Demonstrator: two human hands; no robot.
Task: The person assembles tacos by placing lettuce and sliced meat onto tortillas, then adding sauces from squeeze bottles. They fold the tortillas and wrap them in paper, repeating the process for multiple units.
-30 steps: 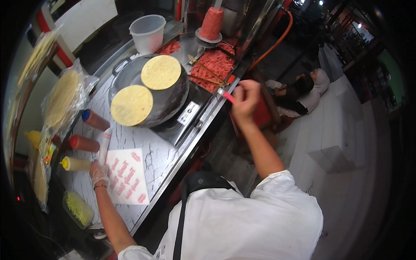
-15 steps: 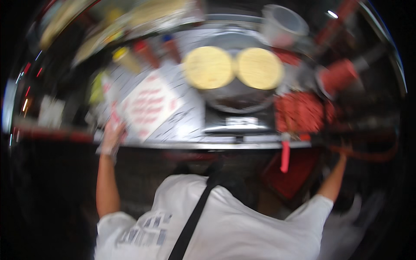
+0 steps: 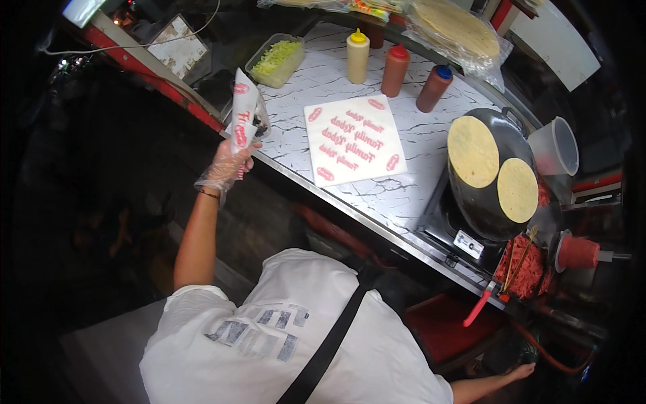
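My left hand [image 3: 227, 163], in a clear plastic glove, is closed around a narrow roll wrapped in white paper with red print [image 3: 243, 111]. The roll stands nearly upright past the table's left edge, its filling hidden by the paper. Close behind it are a metal container with dark contents [image 3: 261, 120] and a clear tub of shredded lettuce [image 3: 277, 62]. At the lower right, my right hand [image 3: 521, 372] hangs low in shadow beside the table, near a dark rounded thing; its fingers are too dim to read.
A stack of printed paper sheets [image 3: 355, 140] lies on the marbled table [image 3: 289, 145]. Three squeeze bottles [image 3: 395, 71] stand behind. Two flatbreads [image 3: 473, 151] rest on a black griddle [image 3: 481, 219]. Shredded red meat [image 3: 523, 269], a red-handled knife [image 3: 479, 306] and a clear bucket [image 3: 555, 147] are at right.
My view has swung left, so the table and griddle appear tilted and farther right. The picture is sharper. The paper-wrapped roll stays in my left hand; my right hand remains low.
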